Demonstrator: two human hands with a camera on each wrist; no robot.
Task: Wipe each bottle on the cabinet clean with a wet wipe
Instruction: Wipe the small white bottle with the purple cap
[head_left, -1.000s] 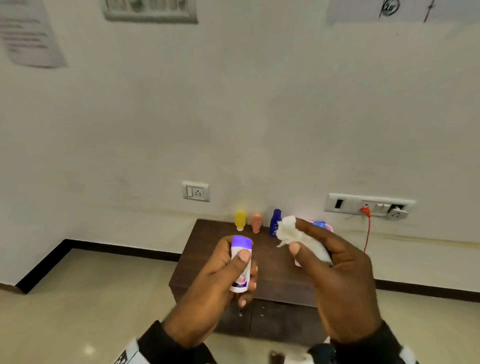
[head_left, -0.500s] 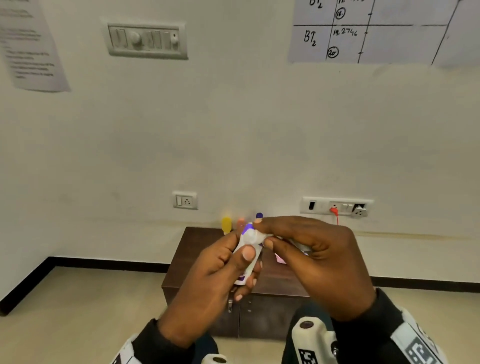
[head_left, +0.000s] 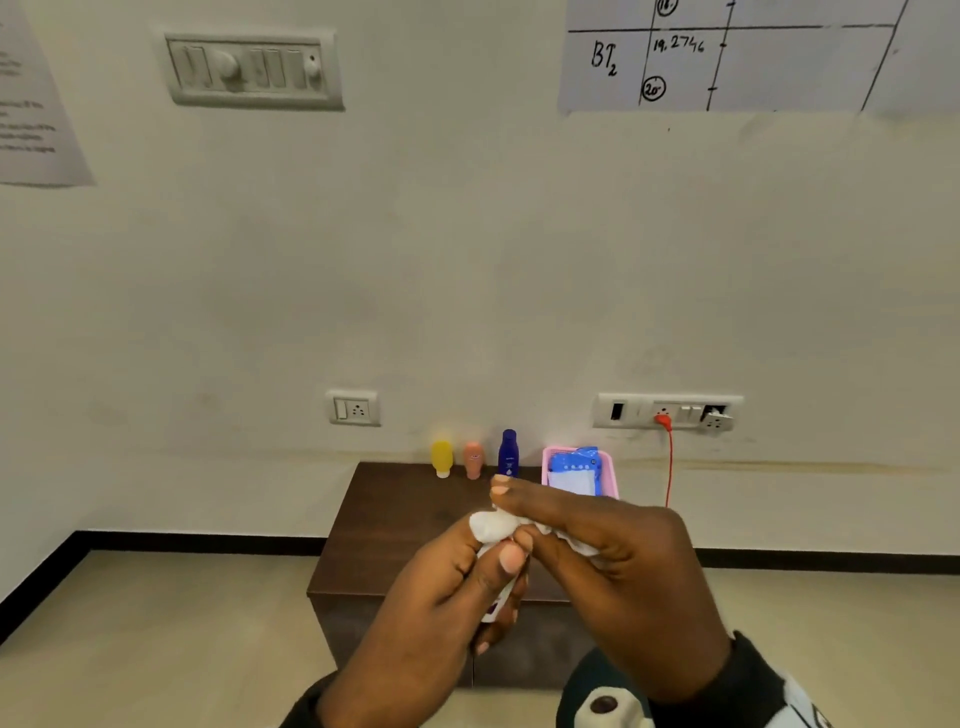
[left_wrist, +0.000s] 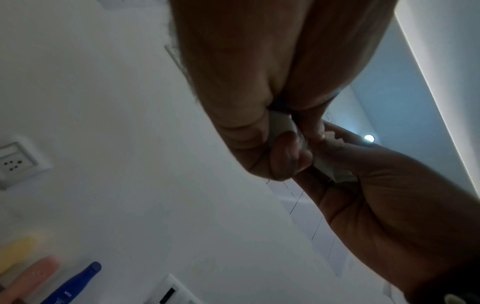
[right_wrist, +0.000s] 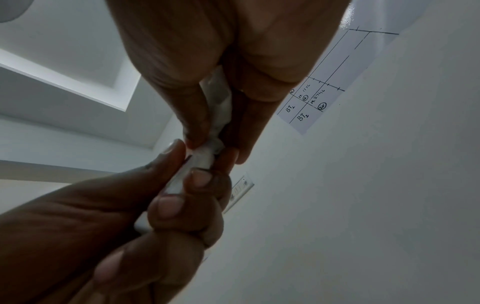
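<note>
1. Hands meet in front: left hand grips a small white bottle; right hand fingers pinch the wet wipe over its top.
2. Yellow bottle, peach bottle and blue bottle stand on the cabinet, probably not yet wiped.

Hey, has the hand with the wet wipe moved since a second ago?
Yes. The right hand has closed leftward across the cabinet front onto the small bottle held by the left hand; the wet wipe now covers its cap.
</note>
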